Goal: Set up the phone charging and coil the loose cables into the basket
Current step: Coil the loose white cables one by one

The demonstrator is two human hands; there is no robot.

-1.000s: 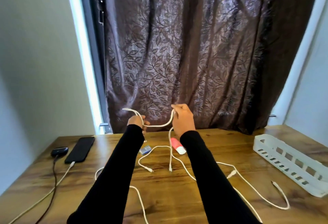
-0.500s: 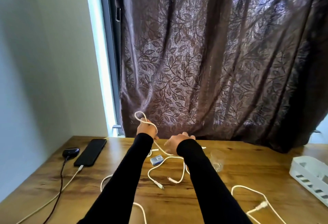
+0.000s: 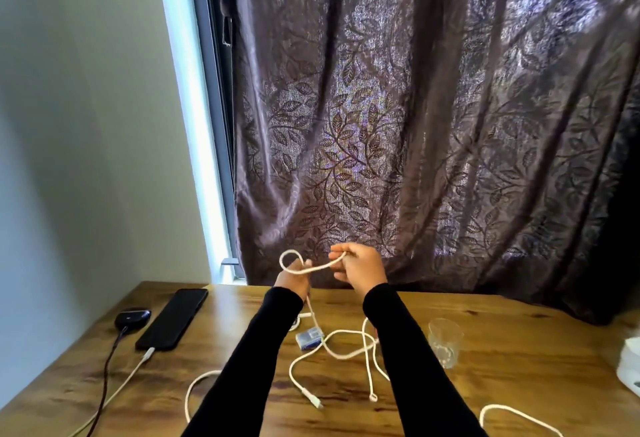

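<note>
Both hands are raised above the far side of the wooden table (image 3: 502,339). My left hand (image 3: 294,277) grips a white cable (image 3: 320,267) with a small loop standing above its fingers. My right hand (image 3: 360,268) pinches the same cable a short way along, so a stretch runs between the hands. The rest of that cable hangs down and trails in loose curves on the table between my arms. The black phone (image 3: 175,319) lies at the left with a white charging cable (image 3: 133,372) plugged into its near end. The white basket (image 3: 630,367) shows only at the right edge.
A black puck-shaped device (image 3: 132,319) with a dark cord sits left of the phone. A small blue box (image 3: 310,338) lies between my arms. A clear glass (image 3: 445,341) stands right of my right arm. Another white cable (image 3: 516,417) curls at the lower right. A dark curtain hangs behind.
My right hand rose from near the table up to the cable beside my left hand and took hold of it. The view shifted left, pushing the basket to the edge.
</note>
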